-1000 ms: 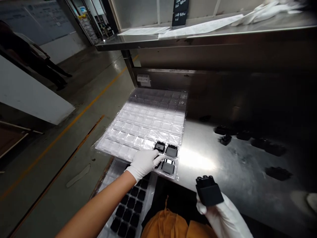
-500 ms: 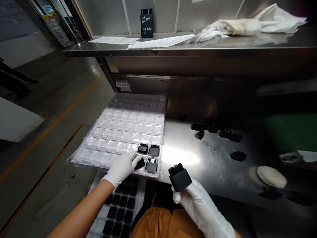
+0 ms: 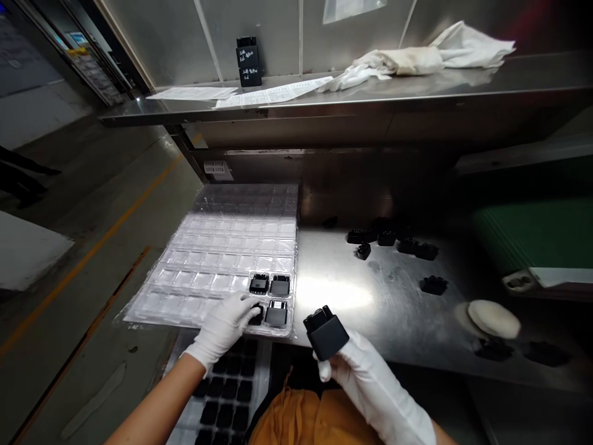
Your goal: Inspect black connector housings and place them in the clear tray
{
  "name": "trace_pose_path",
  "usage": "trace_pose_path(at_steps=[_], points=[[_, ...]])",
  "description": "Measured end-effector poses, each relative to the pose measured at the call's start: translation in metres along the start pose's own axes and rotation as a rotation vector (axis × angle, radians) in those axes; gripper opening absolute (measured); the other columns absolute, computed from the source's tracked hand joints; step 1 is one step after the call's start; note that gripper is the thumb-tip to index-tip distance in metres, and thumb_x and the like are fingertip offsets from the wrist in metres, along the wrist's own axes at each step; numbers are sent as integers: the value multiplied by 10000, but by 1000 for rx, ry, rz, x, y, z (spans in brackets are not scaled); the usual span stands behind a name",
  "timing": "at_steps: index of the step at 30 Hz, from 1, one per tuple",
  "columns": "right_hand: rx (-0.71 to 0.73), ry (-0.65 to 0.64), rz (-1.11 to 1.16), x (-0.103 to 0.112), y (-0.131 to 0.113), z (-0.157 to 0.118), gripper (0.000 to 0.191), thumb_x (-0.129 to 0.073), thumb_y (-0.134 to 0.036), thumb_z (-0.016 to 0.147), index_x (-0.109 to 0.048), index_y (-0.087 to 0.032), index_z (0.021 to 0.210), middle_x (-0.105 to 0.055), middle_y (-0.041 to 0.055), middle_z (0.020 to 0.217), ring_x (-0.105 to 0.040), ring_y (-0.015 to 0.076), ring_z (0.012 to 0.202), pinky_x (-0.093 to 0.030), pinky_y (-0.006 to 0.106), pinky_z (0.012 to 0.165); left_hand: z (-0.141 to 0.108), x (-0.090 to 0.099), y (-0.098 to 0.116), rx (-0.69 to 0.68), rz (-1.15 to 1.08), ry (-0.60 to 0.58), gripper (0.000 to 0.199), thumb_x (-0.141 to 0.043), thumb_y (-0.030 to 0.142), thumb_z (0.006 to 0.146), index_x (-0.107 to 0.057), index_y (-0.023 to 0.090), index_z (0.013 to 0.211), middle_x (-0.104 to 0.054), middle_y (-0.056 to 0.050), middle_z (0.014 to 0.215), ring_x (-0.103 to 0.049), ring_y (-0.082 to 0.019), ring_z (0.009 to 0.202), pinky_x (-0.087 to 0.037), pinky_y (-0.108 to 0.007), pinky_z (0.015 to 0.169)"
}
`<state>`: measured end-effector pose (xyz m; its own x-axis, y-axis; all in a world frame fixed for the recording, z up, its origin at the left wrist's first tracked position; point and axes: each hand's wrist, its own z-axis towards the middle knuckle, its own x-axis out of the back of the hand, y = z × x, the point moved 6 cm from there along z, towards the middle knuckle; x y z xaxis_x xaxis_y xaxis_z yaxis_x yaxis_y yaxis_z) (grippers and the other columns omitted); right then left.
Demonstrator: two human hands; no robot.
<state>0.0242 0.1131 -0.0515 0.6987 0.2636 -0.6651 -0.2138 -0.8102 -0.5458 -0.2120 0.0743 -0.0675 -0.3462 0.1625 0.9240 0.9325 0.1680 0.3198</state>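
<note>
In white gloves, both my hands are over the steel bench. My right hand (image 3: 373, 377) grips a black plastic connector housing (image 3: 327, 340), tilted, with its pronged end up and to the left. My left hand (image 3: 226, 326) is at the near row of a clear blister tray (image 3: 185, 281). Its thumb and fingers close on another black housing (image 3: 256, 315), which sits low in a pocket and is partly hidden by the fingers. Beside and behind that piece, several more housings (image 3: 277, 314) fill pockets in the tray's near right corner.
Loose black parts (image 3: 386, 238) lie scattered on the steel bench (image 3: 333, 266). A round whitish pad (image 3: 493, 319) is at the right, near a green bin (image 3: 546, 241). Below the bench edge sits a filled tray (image 3: 227, 417). Papers (image 3: 273, 94) and white cloths (image 3: 417, 62) lie on the shelf.
The housing at my left hand has gone from tilted over its pocket to lower in it. My right hand keeps hold of its housing. The whole view has shifted slightly.
</note>
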Motion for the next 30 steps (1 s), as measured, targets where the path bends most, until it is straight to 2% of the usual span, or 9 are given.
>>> trace_pose_path(at_steps=[8, 12, 14, 15, 17, 20, 23, 27, 30], points=[[27, -13, 9, 1, -11, -6, 316, -734, -418, 804, -601, -134, 758, -609, 4, 640, -573, 88, 537, -477, 218, 576, 11, 8, -7, 121, 10, 38, 274, -451, 289, 939, -648, 174, 787, -626, -91, 846, -587, -253, 774, -436, -382, 703], [47, 9, 35, 4, -15, -7, 308, -705, -417, 831, -590, -143, 749, -583, -12, 604, -557, 80, 529, -472, 209, 577, 5, 33, 41, 107, -166, 127, 321, -378, 379, 988, -633, 185, 972, -647, -84, 986, -594, -225, 939, -468, -376, 864], [47, 29, 97, 6, -16, -7, 281, -714, -392, 820, -601, -141, 764, -606, -7, 650, -549, 69, 518, -458, 196, 551, 0, 38, 73, 149, -563, 111, 407, -417, 506, 972, -580, 213, 1204, -625, -84, 1146, -573, -210, 1070, -455, -361, 965], [50, 30, 126, 5, -16, -7, 276, -728, -384, 805, -611, -137, 772, -617, -3, 671, -544, 65, 510, -451, 191, 534, -2, 30, 91, 189, -845, -7, 516, -471, 588, 929, -521, 236, 1303, -632, -74, 1095, -590, -209, 1012, -480, -364, 928], [62, 16, 164, 3, -17, -9, 287, -752, -388, 777, -629, -129, 775, -628, 3, 682, -538, 63, 496, -445, 186, 512, -5, 14, 137, 70, -1284, -316, 853, -661, 682, 764, -400, 218, 1430, -653, -76, 1014, -620, -205, 930, -492, -357, 914], [86, -28, 160, -6, -20, -17, 340, -752, -440, 771, -625, -127, 732, -584, -5, 579, -515, 66, 465, -437, 183, 493, -3, -4, 177, -139, -1698, -482, 913, -791, 635, 662, -462, 204, 1397, -574, -173, 1290, -616, -116, 685, -514, -247, 648], [104, -68, 102, -14, -24, -26, 384, -738, -484, 776, -630, -115, 766, -582, 14, 561, -530, 87, 482, -429, 183, 467, 0, -28, 188, -249, -1954, -472, 886, -797, 625, 656, -471, 250, 1389, -391, -210, 1497, -604, -67, 551, -459, -168, 432], [104, -32, 37, -12, -28, -32, 503, -769, -515, 739, -609, -147, 1042, -649, 28, 709, -583, 114, 518, -431, 192, 437, -1, -51, 191, -251, -2085, -359, 894, -688, 724, 697, -486, 165, 1364, -621, -242, 1236, -468, -33, 363, -368, -166, 316], [88, -57, 11, -5, -27, -34, 503, -723, -515, 785, -608, -155, 1117, -645, 27, 695, -600, 128, 512, -476, 226, 491, -2, -55, 192, -162, -2043, -351, 937, -669, 781, 655, -522, 141, 1323, -671, -218, 1118, -526, -80, 425, -473, -220, 412]])
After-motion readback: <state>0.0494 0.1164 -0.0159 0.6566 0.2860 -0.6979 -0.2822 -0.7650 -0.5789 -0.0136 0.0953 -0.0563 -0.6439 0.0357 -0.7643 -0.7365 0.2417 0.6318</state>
